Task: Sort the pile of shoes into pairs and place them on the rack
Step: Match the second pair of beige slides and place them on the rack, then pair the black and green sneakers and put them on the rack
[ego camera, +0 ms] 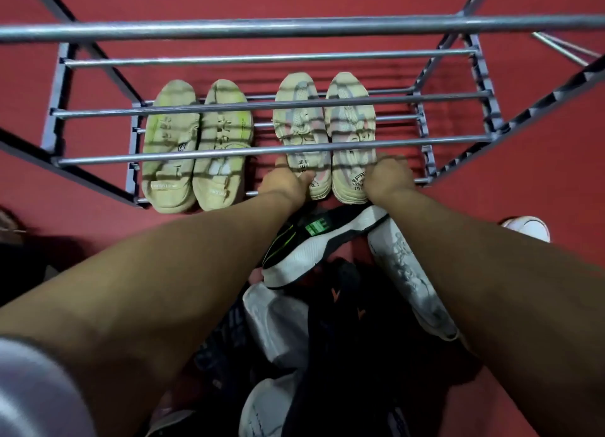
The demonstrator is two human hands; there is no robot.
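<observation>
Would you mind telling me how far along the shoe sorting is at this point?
One pair looks done: the beige shoes with lime-green accents sit side by side on the bottom shelf of the grey metal tube rack. In hand: the left hand and right hand are at the heels of the cream and pink sneakers beside them. Left: the pile of black, white and grey shoes on the red floor.

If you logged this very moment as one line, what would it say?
step: seating second pair | left hand, right hand: on pair's heels | rack: two pairs | pile: unsorted
</observation>
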